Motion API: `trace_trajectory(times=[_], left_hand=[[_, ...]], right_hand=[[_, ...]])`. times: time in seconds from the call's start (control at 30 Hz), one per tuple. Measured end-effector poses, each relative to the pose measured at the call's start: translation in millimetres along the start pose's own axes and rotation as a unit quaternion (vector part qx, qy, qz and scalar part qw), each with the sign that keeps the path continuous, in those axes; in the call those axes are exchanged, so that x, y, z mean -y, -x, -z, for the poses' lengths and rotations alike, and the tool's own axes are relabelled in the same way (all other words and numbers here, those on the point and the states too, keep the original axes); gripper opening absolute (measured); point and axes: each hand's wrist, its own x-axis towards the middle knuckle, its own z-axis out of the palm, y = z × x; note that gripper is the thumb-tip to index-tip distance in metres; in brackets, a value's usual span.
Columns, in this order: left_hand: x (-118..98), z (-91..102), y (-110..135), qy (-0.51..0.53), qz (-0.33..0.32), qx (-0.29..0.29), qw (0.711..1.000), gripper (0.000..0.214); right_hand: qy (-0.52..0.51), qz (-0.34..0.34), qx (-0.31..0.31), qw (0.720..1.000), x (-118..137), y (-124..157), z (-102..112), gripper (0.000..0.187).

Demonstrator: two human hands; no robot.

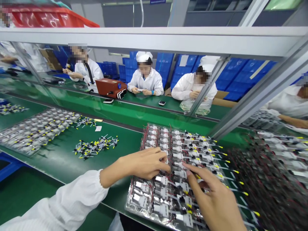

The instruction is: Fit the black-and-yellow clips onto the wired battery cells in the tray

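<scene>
My left hand [144, 163] reaches over a clear plastic tray [128, 205] with its fingers bent down among the parts. Its fingertips are close together, and what they grip, if anything, is hidden. My right hand [214, 195] comes in from the lower right, thumb and index finger drawn close together at a small white part [179, 164] in the middle of the tray. Whether it pinches that part I cannot tell. Rows of small white and silver assemblies with red wires fill the tray. Grey strips with black pieces and yellow tips [227, 162] stick out along its right side.
Loose yellow-tipped pieces [96, 146] lie heaped on the green table [125, 144]. Another filled tray [40, 128] is at the left; stacked trays [271, 179] stand at the right. A metal frame post [252, 83] slants nearby. Co-workers [145, 77] sit across the bench.
</scene>
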Motion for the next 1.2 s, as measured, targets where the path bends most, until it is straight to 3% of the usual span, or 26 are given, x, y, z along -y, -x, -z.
trace_trajectory(times=[0.17, 0.43, 0.87, 1.07, 1.2], left_hand=[[2, -0.8, 4, 0.091, 0.028, -0.031, 0.995, 0.014], [6, -13.9, 9, 0.248, 0.105, -0.083, 0.96, 0.031], [4, -7.1, 0, 0.245, 0.112, -0.065, 0.961, 0.025], [4, -9.5, 2, 0.246, 0.116, -0.065, 0.96, 0.024], [4, -9.9, 2, 0.241, 0.118, -0.053, 0.962, 0.024]], right_hand=[[0.012, -0.001, 0.049, 0.999, 1, -5, -11, 0.032], [-0.027, -0.032, 0.141, 0.989, 8, -14, -23, 0.033], [-0.046, -0.028, 0.163, 0.985, 11, -16, -26, 0.031], [-0.045, -0.086, 0.168, 0.981, 13, -16, -25, 0.036], [-0.058, -0.083, 0.178, 0.979, 13, -16, -23, 0.034]])
